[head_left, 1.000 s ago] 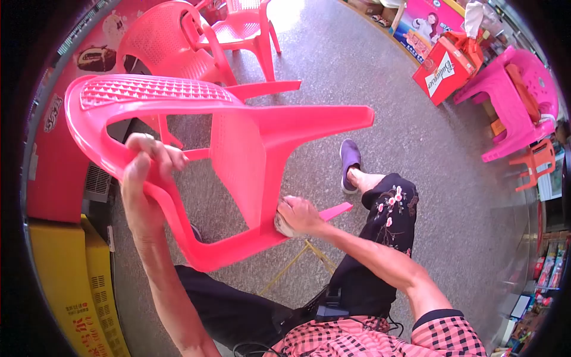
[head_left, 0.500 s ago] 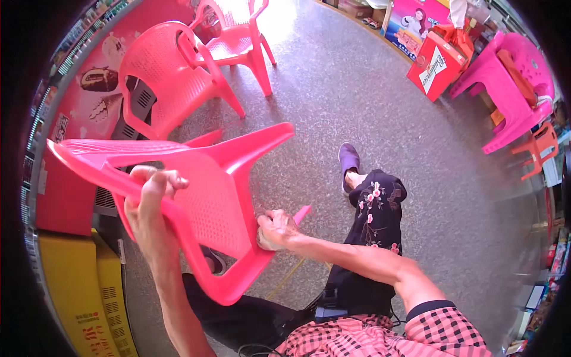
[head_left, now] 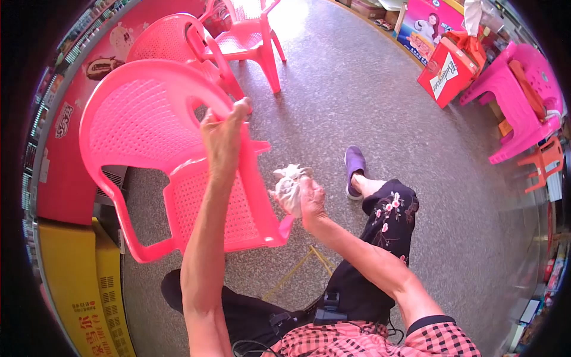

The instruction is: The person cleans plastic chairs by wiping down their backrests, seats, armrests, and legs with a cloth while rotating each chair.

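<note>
A pink plastic armchair (head_left: 134, 122) with a perforated back and seat is in front of me on the left, its seat toward me. My left hand (head_left: 225, 140) is closed around the chair's armrest on the right side of the view. In my right hand (head_left: 313, 199) is a crumpled white cloth (head_left: 289, 189), bunched in the fingers. This hand is just right of the chair's front edge, and a small gap shows between cloth and chair. Whether the chair's legs touch the floor is hidden.
Two more pink chairs (head_left: 247, 44) stand behind, along a red freezer-like cabinet (head_left: 62, 184). A yellow box (head_left: 68, 273) is at lower left. On the right are a Budweiser carton (head_left: 446, 71), a magenta chair (head_left: 505, 95) and a small orange chair (head_left: 544, 163). My purple shoe (head_left: 355, 163) is on the speckled floor.
The chair has turned so its back and seat now face me. My left hand moved right and up with the armrest. My right hand came away from the chair, showing the cloth.
</note>
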Action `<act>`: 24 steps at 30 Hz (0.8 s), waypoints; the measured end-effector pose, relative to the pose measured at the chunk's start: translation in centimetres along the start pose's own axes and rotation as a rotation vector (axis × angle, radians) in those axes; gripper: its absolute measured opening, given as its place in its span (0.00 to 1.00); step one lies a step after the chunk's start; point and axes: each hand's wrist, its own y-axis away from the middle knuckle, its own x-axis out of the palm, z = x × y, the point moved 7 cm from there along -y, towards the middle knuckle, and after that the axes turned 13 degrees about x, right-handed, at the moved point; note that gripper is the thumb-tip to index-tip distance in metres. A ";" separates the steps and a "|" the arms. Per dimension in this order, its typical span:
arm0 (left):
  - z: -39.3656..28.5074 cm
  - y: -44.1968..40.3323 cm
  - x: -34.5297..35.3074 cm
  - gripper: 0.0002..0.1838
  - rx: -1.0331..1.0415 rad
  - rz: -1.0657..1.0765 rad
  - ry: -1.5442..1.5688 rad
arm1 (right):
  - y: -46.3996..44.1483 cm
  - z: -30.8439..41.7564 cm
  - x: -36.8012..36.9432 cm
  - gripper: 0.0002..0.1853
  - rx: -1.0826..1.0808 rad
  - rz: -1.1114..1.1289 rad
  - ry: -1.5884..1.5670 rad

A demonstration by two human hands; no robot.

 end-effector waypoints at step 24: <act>7.3 -4.2 -15.0 0.27 0.369 0.153 -0.920 | 3.1 -9.9 -11.6 0.26 0.646 0.316 2.479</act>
